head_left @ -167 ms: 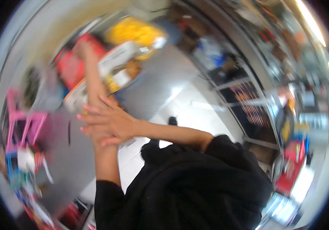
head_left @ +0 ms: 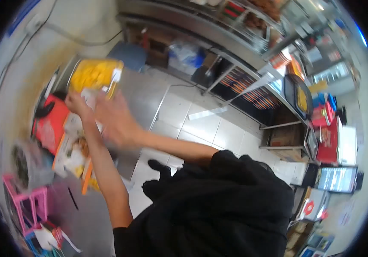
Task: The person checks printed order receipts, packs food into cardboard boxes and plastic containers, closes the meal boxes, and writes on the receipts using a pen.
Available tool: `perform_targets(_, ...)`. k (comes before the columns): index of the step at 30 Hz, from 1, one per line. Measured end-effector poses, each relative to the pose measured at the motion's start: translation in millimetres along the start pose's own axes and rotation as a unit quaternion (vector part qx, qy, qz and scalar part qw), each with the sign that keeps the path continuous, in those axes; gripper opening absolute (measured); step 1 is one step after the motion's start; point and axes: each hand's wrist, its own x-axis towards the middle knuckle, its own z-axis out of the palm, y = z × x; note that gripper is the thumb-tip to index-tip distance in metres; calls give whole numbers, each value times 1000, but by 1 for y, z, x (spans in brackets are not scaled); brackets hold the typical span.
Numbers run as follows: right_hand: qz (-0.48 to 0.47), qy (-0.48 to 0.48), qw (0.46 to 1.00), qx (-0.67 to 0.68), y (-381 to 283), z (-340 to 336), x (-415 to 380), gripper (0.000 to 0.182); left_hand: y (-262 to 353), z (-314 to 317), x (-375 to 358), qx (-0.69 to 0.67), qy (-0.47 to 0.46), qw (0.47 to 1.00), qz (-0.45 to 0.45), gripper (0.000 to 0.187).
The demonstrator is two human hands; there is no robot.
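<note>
My left hand (head_left: 79,106) is closed at the end of my outstretched arm, with no object showing in it. It is seen above the near side of a tray of yellow pieces (head_left: 92,76). My right hand (head_left: 119,121) is beside my left wrist, blurred by motion, its fingers stretched out and nothing visible in them. Whether it touches the wrist cannot be made out. Under and beside my left arm lie a red bag (head_left: 52,130) and an orange-edged box (head_left: 69,147) with pale and yellow contents, partly hidden by the arm.
The metal table (head_left: 57,201) also bears a clear plastic bag (head_left: 32,165) and a pink plastic rack (head_left: 38,205). A grey stool (head_left: 129,55) stands beyond it. Across the tiled floor (head_left: 199,132) are a steel counter (head_left: 184,32), a shelf unit (head_left: 282,139) and a screen (head_left: 337,179).
The view has swung, so the table things appear farther left and lower. My right hand has slid from my left forearm toward the wrist. My left hand stays closed.
</note>
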Motion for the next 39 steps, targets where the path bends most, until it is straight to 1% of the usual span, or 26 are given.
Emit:
perform_targets(3,24,23,992,123,15,-16,-56,49,-69,39,-40,13,-87,990,-109,31)
perform_targets(5,136,128,982,39,69,-35,-86,40,-133,52,-76,49,-130,970,-199,31)
perform_targets(6,234,222,943,-89,131,-47,-103,35,-170,54,-95,73,-146,954,-250,31)
perform_targets(7,263,295,918,-34,181,-105,-128,25,-209,49,-117,96,-156,936,-302,31)
perform_targets(8,261,419,866,-79,236,-151,-189,17,-246,39,-146,115,-165,914,-353,31)
perform_targets(9,306,491,816,-18,271,-205,-233,16,-286,20,-169,127,-171,893,-396,30)
perform_targets(10,458,483,744,-57,306,-260,-276,27,-328,-1,-190,140,-171,873,-435,30)
perform_targets(11,491,471,727,-96,336,-312,-329,37,-374,-33,-210,124,-175,857,-468,29)
perform_targets(12,557,507,651,-95,350,-359,-354,43,-414,-65,-227,89,-181,841,-502,29)
perform_targets(13,530,533,640,-159,396,-395,-399,35,-453,-101,-241,-2,-208,809,-550,30)
perform_targets(14,474,578,639,-182,418,-423,-419,31,-449,-105,-266,-58,-228,771,-592,31)
perform_targets(15,498,557,624,-231,436,-452,-434,37,-459,-101,-285,-34,-290,732,-616,30)
perform_targets(16,481,559,647,-194,481,-471,-466,50,-459,-91,-307,-11,-355,690,-631,31)
perform_targets(18,497,524,668,-179,498,-498,-469,54,-476,-30,-336,188,-330,695,-610,30)
perform_targets(20,488,494,719,29,511,-506,-479,49,-406,85,-419,305,-345,792,-401,32)
perform_targets(21,475,472,731,133,512,-507,-483,47,-416,122,-422,357,-431,744,-366,34)
perform_targets(22,490,451,728,164,507,-506,-486,43,-396,159,-441,263,-494,751,-350,35)
perform_targets(23,504,429,724,195,494,-503,-488,39,-394,197,-457,282,-497,749,-335,34)
perform_targets(24,517,408,719,224,476,-498,-487,36,-360,239,-481,315,-532,734,-282,34)
perform_targets(25,488,401,745,213,449,-491,-486,31,-346,271,-496,302,-550,730,-270,34)
perform_targets(26,511,376,745,208,418,-489,-481,30,-336,296,-510,289,-569,725,-259,35)
perform_targets(27,482,378,755,236,410,-473,-494,29,-319,317,-526,276,-584,720,-253,35)
perform_targets(29,519,365,727,262,362,-461,-497,32,-300,343,-551,263,-605,709,-249,35)
perform_targets(32,511,382,703,316,319,-434,-511,29,-291,363,-577,249,-633,685,-261,36)
perform_targets(37,529,367,645,412,255,-407,-520,27,-265,355,-613,188,-631,673,-337,39)
perform_targets(39,541,336,647,420,242,-400,-525,26,-261,351,-619,185,-627,667,-358,38)
